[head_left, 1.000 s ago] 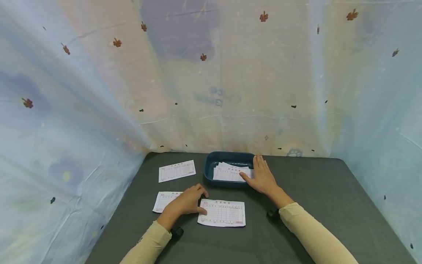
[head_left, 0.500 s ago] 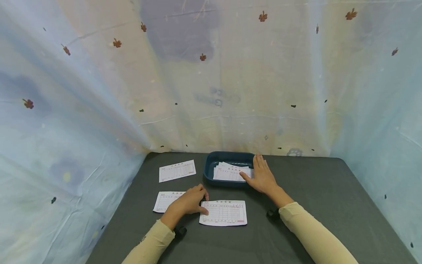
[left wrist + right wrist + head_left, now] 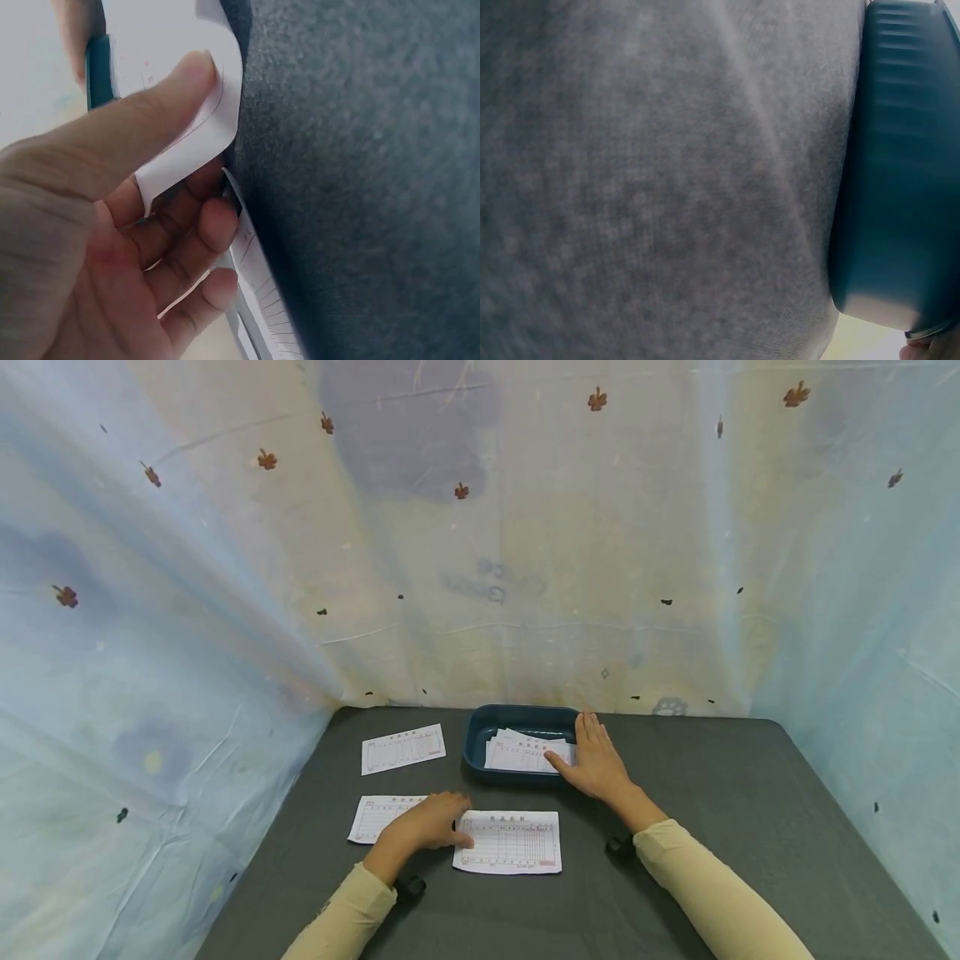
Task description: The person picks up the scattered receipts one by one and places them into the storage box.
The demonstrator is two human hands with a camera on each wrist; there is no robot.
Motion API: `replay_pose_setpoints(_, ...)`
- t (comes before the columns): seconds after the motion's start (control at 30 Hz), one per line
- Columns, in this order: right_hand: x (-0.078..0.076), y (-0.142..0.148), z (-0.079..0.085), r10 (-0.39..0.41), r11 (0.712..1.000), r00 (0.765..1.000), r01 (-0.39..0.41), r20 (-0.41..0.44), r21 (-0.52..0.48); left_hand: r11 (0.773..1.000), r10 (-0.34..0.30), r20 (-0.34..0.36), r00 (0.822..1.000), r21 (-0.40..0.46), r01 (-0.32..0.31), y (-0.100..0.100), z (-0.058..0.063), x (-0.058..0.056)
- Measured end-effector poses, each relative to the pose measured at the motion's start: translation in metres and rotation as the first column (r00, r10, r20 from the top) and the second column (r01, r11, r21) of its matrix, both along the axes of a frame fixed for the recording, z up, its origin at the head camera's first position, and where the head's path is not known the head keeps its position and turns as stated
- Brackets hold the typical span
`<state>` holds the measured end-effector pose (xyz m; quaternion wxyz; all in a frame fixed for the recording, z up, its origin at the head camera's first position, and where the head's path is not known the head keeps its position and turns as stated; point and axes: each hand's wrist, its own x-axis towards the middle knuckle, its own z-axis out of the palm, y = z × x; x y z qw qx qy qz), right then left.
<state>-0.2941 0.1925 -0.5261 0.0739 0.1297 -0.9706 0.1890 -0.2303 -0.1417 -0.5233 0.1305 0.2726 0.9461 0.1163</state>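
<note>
My left hand (image 3: 429,823) pinches the left edge of a printed paper form (image 3: 510,843) in the middle of the table. In the left wrist view the thumb (image 3: 161,112) lies on top of the sheet and fingers curl beneath it, the paper bending up at its edge. A second form (image 3: 380,814) lies just left, partly covered by that hand. My right hand (image 3: 597,762) rests on the right end of a dark blue tray (image 3: 480,772), its fingers straight along the rim and the thumb over the inside. Several similar forms (image 3: 525,753) lie in the tray.
Another form (image 3: 403,749) lies apart at the far left, left of the tray. The dark grey table (image 3: 697,793) ends at a patterned curtain (image 3: 540,560) along the back, with more curtain on both sides.
My left hand and the form under its thumb have shifted slightly right, and its fingers have drawn down to the sheet's upper left edge. The right hand and tray have stayed put.
</note>
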Motion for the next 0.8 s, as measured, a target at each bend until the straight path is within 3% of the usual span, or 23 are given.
replay_pose_setpoints(0.1,0.000,0.000,0.000,-0.002,1.000,1.000,0.002,0.002,-0.002,0.999,0.033,0.039,0.999,0.040,-0.034,-0.003,0.000,0.000)
replay_pose_setpoints(0.23,0.000,0.001,-0.001,0.002,1.000,1.000,-0.002,-0.005,-0.006,0.986,0.020,0.055,0.998,0.163,-0.028,-0.010,0.001,-0.003)
replay_pose_setpoints(0.5,-0.003,0.002,-0.003,0.009,1.000,1.000,-0.009,-0.015,-0.010,0.918,-0.022,0.043,0.999,0.396,0.004,-0.027,0.003,-0.013)
replay_pose_setpoints(0.8,-0.004,0.002,-0.004,0.017,1.000,1.000,-0.017,-0.011,-0.013,0.858,0.060,0.033,0.998,0.508,-0.068,-0.039,0.004,-0.018)
